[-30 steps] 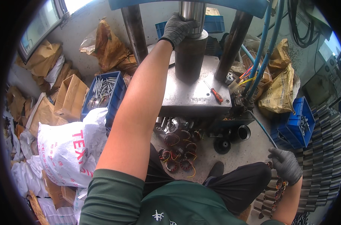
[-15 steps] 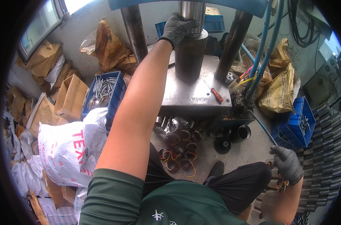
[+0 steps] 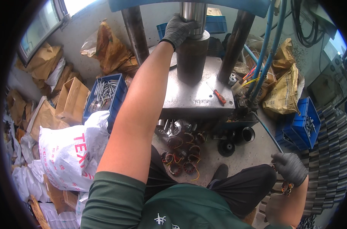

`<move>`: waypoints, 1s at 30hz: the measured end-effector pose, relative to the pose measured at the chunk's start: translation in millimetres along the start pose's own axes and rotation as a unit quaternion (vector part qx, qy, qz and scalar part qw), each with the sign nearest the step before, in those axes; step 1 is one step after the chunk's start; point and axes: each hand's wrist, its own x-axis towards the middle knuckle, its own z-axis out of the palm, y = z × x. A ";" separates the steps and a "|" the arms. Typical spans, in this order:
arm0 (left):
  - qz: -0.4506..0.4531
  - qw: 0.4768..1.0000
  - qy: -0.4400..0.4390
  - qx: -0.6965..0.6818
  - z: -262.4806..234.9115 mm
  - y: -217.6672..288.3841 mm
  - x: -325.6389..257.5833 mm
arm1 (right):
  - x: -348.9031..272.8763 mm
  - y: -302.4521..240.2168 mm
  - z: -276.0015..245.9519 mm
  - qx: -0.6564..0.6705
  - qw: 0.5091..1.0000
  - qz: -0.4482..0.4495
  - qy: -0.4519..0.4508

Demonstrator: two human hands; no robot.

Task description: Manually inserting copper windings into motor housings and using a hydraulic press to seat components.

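Note:
My left hand (image 3: 177, 30), in a grey knit glove, reaches far forward and wraps round the near left side of a shiny steel cylinder (image 3: 193, 17). This cylinder stands upright on a wider, dark metal cylinder (image 3: 191, 61) on the press table (image 3: 173, 95). Its top runs up under the blue press beam (image 3: 154, 3). At the right, beside my knee, my gloved right hand (image 3: 293, 168) is curled at the end of a thin lever rod (image 3: 268, 133). The palm and part of the fingers are hidden. A screwdriver (image 3: 219, 97) with an orange-red handle lies on the press table.
Dark press columns (image 3: 136, 34) flank the work. Several wound copper stators (image 3: 175, 168) lie on the floor below, near a black round part (image 3: 227, 148). Blue crates (image 3: 122, 89) hold metal rods. A white sack (image 3: 62, 156) stands left; stacked metal parts (image 3: 326, 160) rise at right.
My right hand has dropped slightly and shifted at the rod's end. My left hand keeps its place on the steel cylinder; the whole view has shifted slightly.

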 end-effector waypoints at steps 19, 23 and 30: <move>0.008 1.000 -0.008 -0.008 -1.7 -8.0 6.7 | 1.6 -2.2 -7.5 0.007 1.000 0.001 -0.006; 0.012 1.000 0.001 -0.020 -0.1 -6.8 4.3 | 2.6 -14.5 -12.4 -0.080 0.992 -0.006 -0.095; -0.003 1.000 0.000 0.011 -2.3 0.9 0.9 | 0.9 -6.6 -10.2 -0.095 0.991 -0.034 -0.085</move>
